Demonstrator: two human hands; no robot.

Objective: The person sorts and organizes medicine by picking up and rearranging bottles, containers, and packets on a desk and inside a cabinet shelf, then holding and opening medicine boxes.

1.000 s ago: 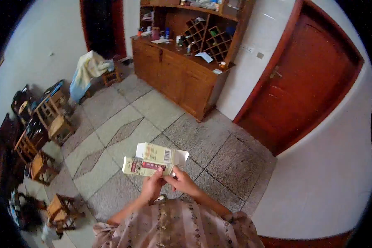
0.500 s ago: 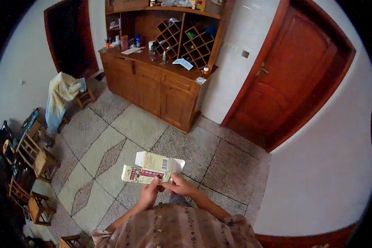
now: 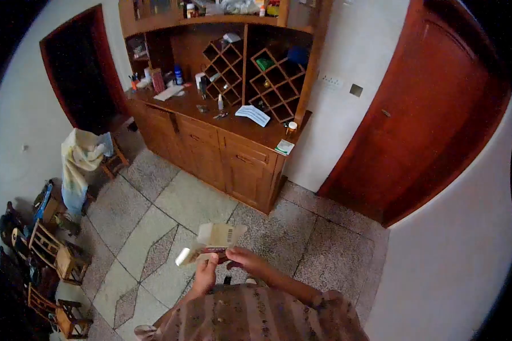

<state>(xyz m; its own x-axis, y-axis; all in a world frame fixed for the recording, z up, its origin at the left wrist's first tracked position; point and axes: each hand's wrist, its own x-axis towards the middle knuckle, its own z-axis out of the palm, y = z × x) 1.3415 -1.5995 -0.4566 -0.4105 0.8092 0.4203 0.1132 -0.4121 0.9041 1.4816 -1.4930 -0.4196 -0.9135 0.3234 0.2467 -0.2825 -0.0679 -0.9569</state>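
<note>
A partly unfolded cardboard carton [image 3: 215,234], pale cream with a barcode and a dark red band, is held in front of my body. My left hand [image 3: 207,271] pinches its lower edge, thumb on top. My right hand [image 3: 246,260] grips the carton's lower right side, its fingers curled and partly hidden. One flap at the left catches the light, and the carton is tilted and a little blurred.
A wooden cabinet [image 3: 202,150] stands ahead, with a folded paper [image 3: 252,115], a small bottle [image 3: 292,128] and a wine rack on it. Small wooden chairs [image 3: 68,264] and a towel-draped chair [image 3: 81,153] line the left. A red door [image 3: 421,125] is at the right.
The carton has tipped and bent, so its printed red panel shows less and its left flap sticks up. Both hands keep hold. My view has shifted, with the cabinet appearing nearer and lower.
</note>
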